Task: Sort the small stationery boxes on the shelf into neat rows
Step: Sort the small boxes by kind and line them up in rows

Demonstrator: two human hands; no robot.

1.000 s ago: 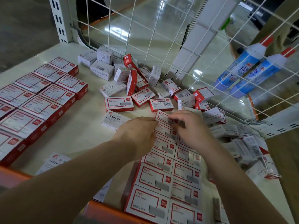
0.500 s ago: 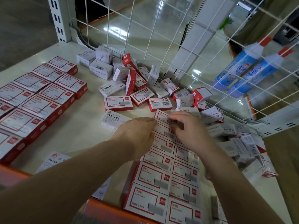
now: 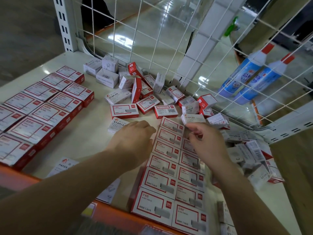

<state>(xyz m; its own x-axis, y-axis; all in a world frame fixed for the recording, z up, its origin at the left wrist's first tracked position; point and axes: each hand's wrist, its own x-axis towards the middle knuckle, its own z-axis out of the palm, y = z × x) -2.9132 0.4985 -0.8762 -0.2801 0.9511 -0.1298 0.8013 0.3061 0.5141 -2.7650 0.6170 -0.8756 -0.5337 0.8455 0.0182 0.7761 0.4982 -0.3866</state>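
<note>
1. The step in hand looks like extending the two red-and-white staple-box rows (image 3: 171,168) that run from the shelf's front edge toward the mesh back.
2. The left hand (image 3: 133,141) lies beside the left row's far end, fingers curled loosely downward; I cannot tell whether it holds anything or merely steadies the boxes.
3. The right hand (image 3: 205,141) hovers over the right row's far end, thumb and fingers drawn together as if pinching. Whether anything sits between them cannot be told.
4. A white STAPLES box (image 3: 193,118) lies just beyond the right hand's fingertips; another white STAPLES box (image 3: 116,124) lies just past the left hand.
5. The unsorted heap (image 3: 149,92) of small boxes lies tumbled against the wire mesh (image 3: 152,39), well short of tidy.
6. A finished block of larger boxes (image 3: 42,107) fills the left of the shelf (image 3: 88,133).
7. The next move probably calls for picking a matching red-framed box from the heap and setting it flush at a row's far end.
</note>
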